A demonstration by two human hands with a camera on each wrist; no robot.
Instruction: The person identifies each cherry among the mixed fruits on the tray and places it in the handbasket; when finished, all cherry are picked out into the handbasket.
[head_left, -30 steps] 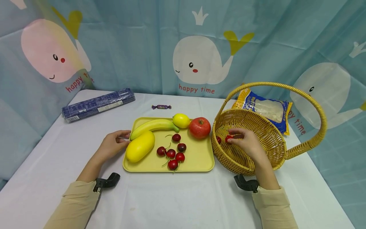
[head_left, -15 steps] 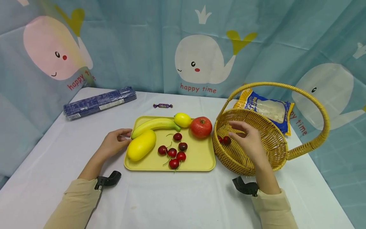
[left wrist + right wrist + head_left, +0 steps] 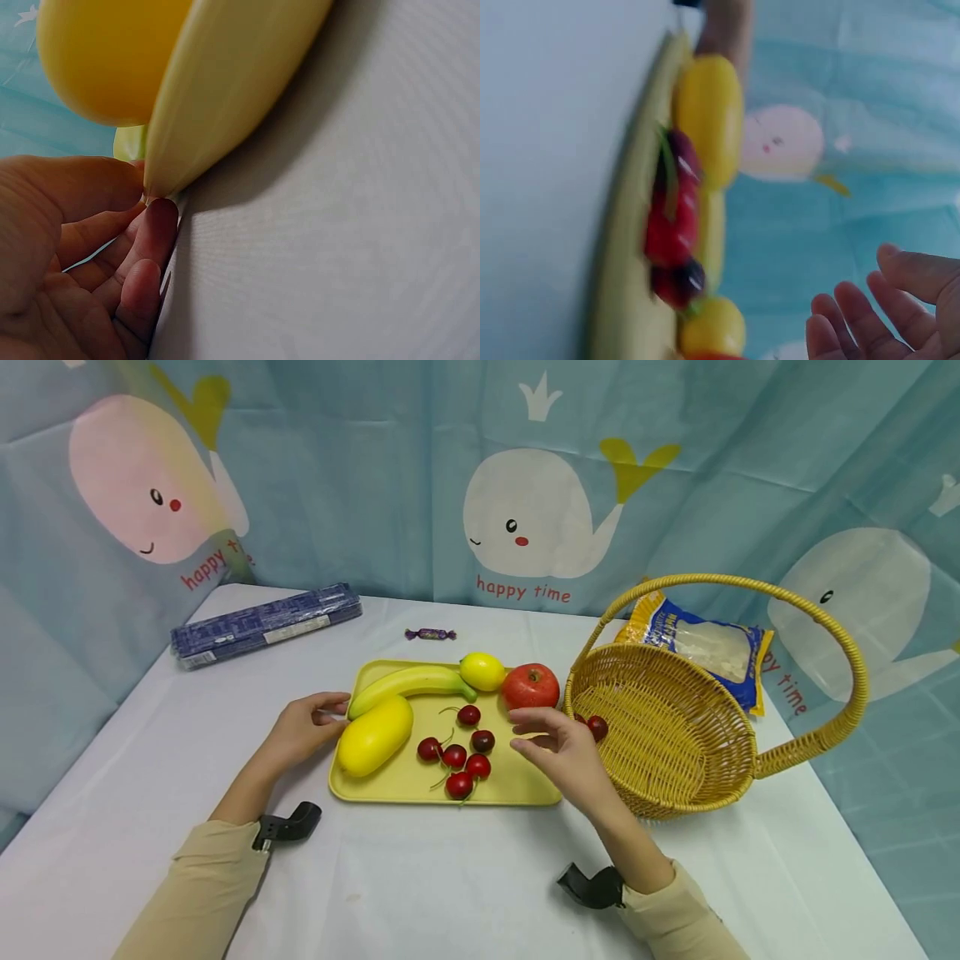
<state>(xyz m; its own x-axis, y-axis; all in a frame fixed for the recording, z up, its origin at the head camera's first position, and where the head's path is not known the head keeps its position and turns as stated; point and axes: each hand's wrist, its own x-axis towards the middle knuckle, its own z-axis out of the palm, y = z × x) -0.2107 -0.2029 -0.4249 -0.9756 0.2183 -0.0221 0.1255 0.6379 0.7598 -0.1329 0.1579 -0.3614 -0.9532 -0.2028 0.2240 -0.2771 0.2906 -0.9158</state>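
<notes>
My left hand pinches the left edge of a yellow tray, thumb and fingers at its rim in the left wrist view. The tray carries several dark red cherries, a yellow mango-like fruit, a banana, a lemon and a red pomegranate-like fruit. Over the tray's right side is my right hand, fingers spread and holding nothing. Just right of it stands a wicker basket. Two cherries lie inside by its left wall, one partly hidden.
A tall hoop handle rises over the basket. Behind it leans a blue and yellow packet. A wrapped candy lies beyond the tray, and a long dark blue package at the back left. A whale-print curtain hangs behind.
My right hand has let go of a cherry in the basket and moved left, out over the tray. My left hand stays at the tray's edge.
</notes>
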